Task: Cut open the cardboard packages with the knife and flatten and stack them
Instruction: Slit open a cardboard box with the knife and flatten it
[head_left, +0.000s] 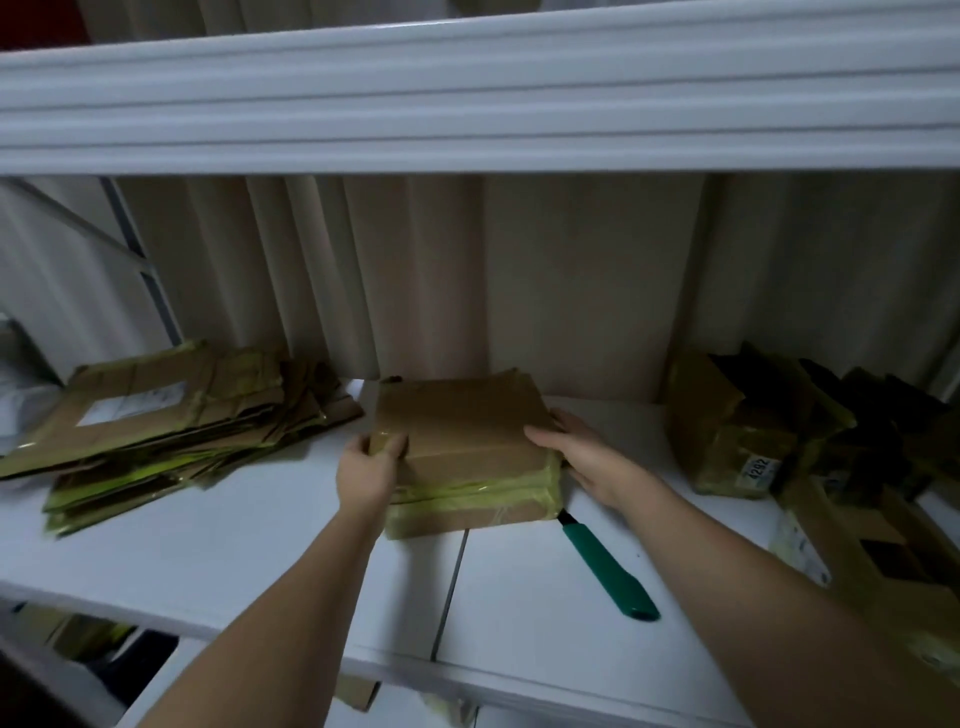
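Note:
A brown cardboard package (462, 431) bound with yellow-green tape lies in the middle of the white shelf (260, 540). My left hand (366, 470) grips its left edge, thumb on top. My right hand (582, 454) holds its right side, fingers laid over the top corner. A knife with a green handle (608, 571) lies on the shelf just right of the package, its blade end tucked under the package's corner. A stack of flattened cardboard (171, 421) sits at the left.
More taped packages (737, 431) and dark wrapped boxes crowd the shelf's right end. An upper white shelf (467, 98) overhangs close above. A curtain hangs behind. Cardboard scraps lie below the shelf's front edge.

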